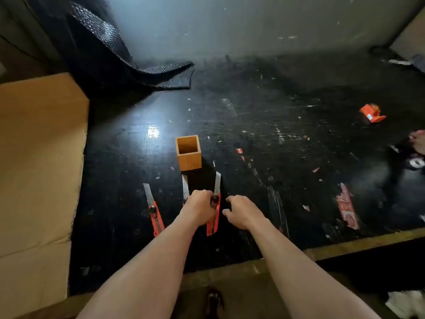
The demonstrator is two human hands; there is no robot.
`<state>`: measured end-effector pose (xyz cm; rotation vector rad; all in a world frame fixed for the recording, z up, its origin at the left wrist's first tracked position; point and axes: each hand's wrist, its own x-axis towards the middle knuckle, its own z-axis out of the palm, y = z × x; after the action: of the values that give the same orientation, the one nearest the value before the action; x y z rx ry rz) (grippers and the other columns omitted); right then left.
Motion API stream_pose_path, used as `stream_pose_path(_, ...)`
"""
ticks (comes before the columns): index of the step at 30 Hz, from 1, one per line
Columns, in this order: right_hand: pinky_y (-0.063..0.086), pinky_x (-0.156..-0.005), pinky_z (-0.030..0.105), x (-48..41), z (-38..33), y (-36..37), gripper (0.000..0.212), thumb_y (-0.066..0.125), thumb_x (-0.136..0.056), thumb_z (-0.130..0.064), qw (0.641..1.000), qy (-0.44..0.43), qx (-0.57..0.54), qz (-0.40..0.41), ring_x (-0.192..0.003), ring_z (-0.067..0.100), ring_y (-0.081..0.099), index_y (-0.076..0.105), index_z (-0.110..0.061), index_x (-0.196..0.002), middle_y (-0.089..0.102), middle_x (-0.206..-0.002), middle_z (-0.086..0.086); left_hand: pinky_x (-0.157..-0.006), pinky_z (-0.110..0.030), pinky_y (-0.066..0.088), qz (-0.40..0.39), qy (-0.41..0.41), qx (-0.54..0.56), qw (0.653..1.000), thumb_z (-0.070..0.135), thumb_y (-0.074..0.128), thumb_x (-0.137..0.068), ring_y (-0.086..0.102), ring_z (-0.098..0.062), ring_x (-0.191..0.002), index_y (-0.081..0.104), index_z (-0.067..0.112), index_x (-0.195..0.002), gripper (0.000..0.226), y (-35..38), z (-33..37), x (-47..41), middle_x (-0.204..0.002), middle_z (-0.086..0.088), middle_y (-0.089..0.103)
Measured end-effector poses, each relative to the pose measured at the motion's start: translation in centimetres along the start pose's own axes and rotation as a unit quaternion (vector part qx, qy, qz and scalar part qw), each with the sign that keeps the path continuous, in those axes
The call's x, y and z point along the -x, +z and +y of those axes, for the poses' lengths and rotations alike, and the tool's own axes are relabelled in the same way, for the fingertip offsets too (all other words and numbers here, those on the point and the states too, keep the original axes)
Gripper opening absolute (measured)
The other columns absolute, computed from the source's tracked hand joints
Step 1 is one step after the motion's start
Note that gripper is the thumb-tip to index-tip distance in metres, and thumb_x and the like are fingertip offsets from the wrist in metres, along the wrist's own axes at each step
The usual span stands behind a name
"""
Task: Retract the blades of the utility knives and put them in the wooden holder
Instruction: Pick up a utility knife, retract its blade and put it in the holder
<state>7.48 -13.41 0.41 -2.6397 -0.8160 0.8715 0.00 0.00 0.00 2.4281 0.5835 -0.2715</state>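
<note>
Near the bench's front edge, the left hand (198, 207) grips one knife (214, 210) (blade out, toward the holder (189, 153)); the right hand (240, 214) hovers loosely curled, grasping nothing

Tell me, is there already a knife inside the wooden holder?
No. The wooden holder stands open and empty, while three utility knives lie on the table with their blades extended.

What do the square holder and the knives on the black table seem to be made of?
The holder looks like wood, probably bamboo, with a smooth matte finish: warm honey colour, visible joined walls. The knives, for example the leftmost knife, seem to have red plastic bodies and bare steel blades, which are grey and reflect light. The black knobs are probably plastic.
</note>
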Motion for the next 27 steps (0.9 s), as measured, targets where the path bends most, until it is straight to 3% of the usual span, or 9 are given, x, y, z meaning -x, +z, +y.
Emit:
stream_pose_path(3, 0.054, -0.099, 0.039, 0.3, -1.1, 0.6, 0.049, 0.06, -0.099, -0.028, 0.999, 0.0, -0.04, 0.015, -0.122, 0.025, 0.063, 0.053, -0.016, -0.146, 0.057, -0.142, 0.009, -0.066, -0.031, 0.056, 0.028, -0.042, 0.018, 0.999, 0.015, 0.064, -0.095, 0.068, -0.019, -0.079, 0.074, 0.014, -0.096, 0.011, 0.0, 0.0, 0.1, -0.089, -0.005, 0.074)
stream_pose_path(5, 0.054, -0.1, 0.042, 0.5, -1.8, 1.2, 0.043, 0.058, -0.101, -0.026, 0.996, 0.0, -0.073, 0.041, -0.124, 0.026, 0.061, 0.057, -0.016, -0.143, 0.058, -0.14, 0.007, -0.071, -0.033, 0.06, 0.05, -0.062, 0.049, 0.996, 0.014, 0.064, -0.095, 0.07, -0.019, -0.079, 0.077, 0.013, -0.093, 0.013, 0.2, 0.2, 0.3, -0.088, -0.005, 0.075)
stream_pose_path(7, 0.056, -0.097, 0.042, 0.9, -1.9, 1.9, 0.037, 0.057, -0.101, -0.023, 0.989, 0.013, -0.133, 0.066, -0.118, 0.024, 0.064, 0.06, -0.016, -0.137, 0.063, -0.133, 0.006, -0.081, -0.032, 0.062, 0.072, -0.081, 0.099, 0.989, 0.009, 0.065, -0.095, 0.073, -0.02, -0.089, 0.078, 0.013, -0.101, 0.014, 0.5, 0.4, 0.5, -0.096, -0.006, 0.077)
stream_pose_path(10, 0.061, -0.087, 0.039, 0.2, -1.1, 4.1, 0.02, 0.059, -0.101, -0.021, 0.977, 0.056, -0.201, 0.051, -0.096, 0.014, 0.071, 0.062, -0.025, -0.121, 0.071, -0.109, -0.001, -0.094, -0.031, 0.059, 0.072, -0.134, 0.162, 0.975, -0.003, 0.068, -0.091, 0.071, -0.021, -0.111, 0.069, 0.007, -0.125, 0.035, 2.5, 0.1, 0.2, -0.12, -0.01, 0.074)
stream_pose_path(13, 0.063, -0.081, 0.035, 0.4, -0.5, 4.4, 0.019, 0.06, -0.101, -0.016, 0.955, 0.077, -0.282, 0.054, -0.083, 0.009, 0.07, 0.058, -0.033, -0.11, 0.067, -0.089, -0.008, -0.091, -0.029, 0.057, 0.085, -0.144, 0.217, 0.962, -0.005, 0.07, -0.089, 0.071, -0.019, -0.111, 0.068, 0.007, -0.127, 0.04, 3.0, 0.5, 0.7, -0.121, -0.009, 0.074)
stream_pose_path(17, 0.063, -0.081, 0.034, 0.4, 1.1, 4.2, 0.023, 0.065, -0.097, -0.015, 0.937, 0.071, -0.335, 0.075, -0.088, 0.008, 0.072, 0.066, -0.024, -0.118, 0.073, -0.099, -0.006, -0.087, -0.025, 0.057, 0.078, -0.13, 0.273, 0.95, 0.0, 0.074, -0.088, 0.069, -0.01, -0.103, 0.068, 0.011, -0.126, 0.04, 2.9, 0.6, 0.4, -0.117, -0.003, 0.075)
stream_pose_path(21, 0.062, -0.073, 0.026, 0.9, 1.0, 2.0, 0.023, 0.07, -0.094, -0.011, 0.925, 0.024, -0.365, 0.1, -0.085, 0.007, 0.074, 0.068, -0.019, -0.115, 0.075, -0.096, -0.004, -0.096, -0.039, 0.06, 0.06, -0.109, 0.334, 0.934, 0.006, 0.075, -0.089, 0.071, -0.016, -0.109, 0.067, 0.014, -0.129, 0.041, 0.8, 0.9, 0.7, -0.116, 0.0, 0.075)
stream_pose_path(27, 0.065, -0.083, 0.045, 1.5, -1.7, -2.8, 0.024, 0.072, -0.091, -0.004, 0.901, -0.071, -0.415, 0.102, -0.095, 0.018, 0.077, 0.067, -0.015, -0.112, 0.076, -0.105, 0.004, -0.086, -0.042, 0.064, 0.079, -0.067, 0.447, 0.889, -0.004, 0.069, -0.092, 0.077, -0.021, -0.098, 0.072, 0.011, -0.118, 0.03, -4.6, 1.7, 1.9, -0.109, -0.008, 0.078)
